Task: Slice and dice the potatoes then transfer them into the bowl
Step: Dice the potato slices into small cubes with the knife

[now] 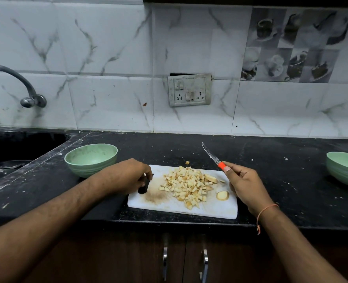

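Note:
A heap of diced potato [187,184] lies on a white cutting board [169,205] on the black counter. A larger slice [211,178] and a round end piece [222,195] lie at the heap's right. One cube [187,162] sits on the counter behind the board. My left hand [126,176] curls its fingers into the handle hole at the board's left end. My right hand [244,184] grips the orange handle of a knife [211,155], its blade raised and pointing up and away to the left. An empty green bowl [91,159] stands left of the board.
A second green bowl [344,168] stands at the counter's right edge. A sink [9,152] with a tap [18,86] is at the far left. A switch panel [190,90] is on the tiled wall. Cabinet doors with metal handles [165,260] lie below the counter.

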The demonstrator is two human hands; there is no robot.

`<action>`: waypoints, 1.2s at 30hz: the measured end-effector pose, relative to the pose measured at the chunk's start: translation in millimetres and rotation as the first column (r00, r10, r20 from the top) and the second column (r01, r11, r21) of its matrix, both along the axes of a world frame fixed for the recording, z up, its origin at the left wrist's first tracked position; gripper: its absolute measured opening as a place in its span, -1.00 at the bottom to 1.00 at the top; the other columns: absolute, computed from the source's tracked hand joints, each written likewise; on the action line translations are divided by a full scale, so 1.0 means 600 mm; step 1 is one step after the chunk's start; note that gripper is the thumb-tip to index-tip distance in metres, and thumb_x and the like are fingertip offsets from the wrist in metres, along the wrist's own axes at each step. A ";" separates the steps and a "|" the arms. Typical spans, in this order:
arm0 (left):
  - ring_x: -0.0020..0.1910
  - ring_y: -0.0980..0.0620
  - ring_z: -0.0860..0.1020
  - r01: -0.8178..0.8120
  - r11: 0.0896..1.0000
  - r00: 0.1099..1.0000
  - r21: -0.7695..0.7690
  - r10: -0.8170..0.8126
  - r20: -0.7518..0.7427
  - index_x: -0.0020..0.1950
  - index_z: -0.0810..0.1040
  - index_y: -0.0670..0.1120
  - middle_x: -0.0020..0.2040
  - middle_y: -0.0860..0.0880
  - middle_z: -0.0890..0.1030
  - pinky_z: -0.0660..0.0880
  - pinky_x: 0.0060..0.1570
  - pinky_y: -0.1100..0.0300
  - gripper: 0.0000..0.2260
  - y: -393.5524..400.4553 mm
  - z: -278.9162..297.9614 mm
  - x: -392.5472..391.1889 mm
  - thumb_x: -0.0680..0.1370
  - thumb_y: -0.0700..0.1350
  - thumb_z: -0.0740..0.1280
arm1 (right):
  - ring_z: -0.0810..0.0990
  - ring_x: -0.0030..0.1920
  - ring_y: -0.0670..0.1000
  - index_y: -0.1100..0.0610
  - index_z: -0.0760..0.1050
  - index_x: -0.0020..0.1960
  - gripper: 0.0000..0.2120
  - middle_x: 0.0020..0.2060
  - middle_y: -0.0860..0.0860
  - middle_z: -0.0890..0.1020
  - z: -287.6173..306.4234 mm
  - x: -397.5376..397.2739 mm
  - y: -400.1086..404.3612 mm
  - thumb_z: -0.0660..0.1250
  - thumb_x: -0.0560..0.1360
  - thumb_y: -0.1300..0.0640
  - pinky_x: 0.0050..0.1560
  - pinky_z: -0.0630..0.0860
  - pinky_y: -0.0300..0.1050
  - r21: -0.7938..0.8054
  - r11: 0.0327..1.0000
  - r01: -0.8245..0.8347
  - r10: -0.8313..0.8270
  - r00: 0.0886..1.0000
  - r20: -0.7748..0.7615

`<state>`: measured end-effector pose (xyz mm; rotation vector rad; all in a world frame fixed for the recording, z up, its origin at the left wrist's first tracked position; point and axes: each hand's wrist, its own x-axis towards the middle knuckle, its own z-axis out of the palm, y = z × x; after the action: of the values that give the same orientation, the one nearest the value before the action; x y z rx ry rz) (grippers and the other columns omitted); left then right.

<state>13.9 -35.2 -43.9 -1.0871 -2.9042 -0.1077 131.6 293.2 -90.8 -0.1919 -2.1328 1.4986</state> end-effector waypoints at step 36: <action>-0.04 0.27 0.66 0.117 0.952 0.983 0.284 -0.151 0.101 0.29 0.67 0.17 -0.02 0.28 0.71 0.63 0.07 0.19 -0.61 0.023 0.001 -0.001 0.47 0.03 0.62 | 0.33 -0.44 -0.10 -0.02 0.66 0.27 -0.77 -0.47 -0.08 0.44 -0.004 -0.006 0.005 0.33 0.66 0.04 -0.41 0.31 -0.27 -0.043 0.999 -0.013 0.012 1.000 -0.020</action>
<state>13.6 -21.6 -43.3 -1.2625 -2.7972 -0.5861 127.9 296.3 -93.2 -0.1788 -2.0913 1.5476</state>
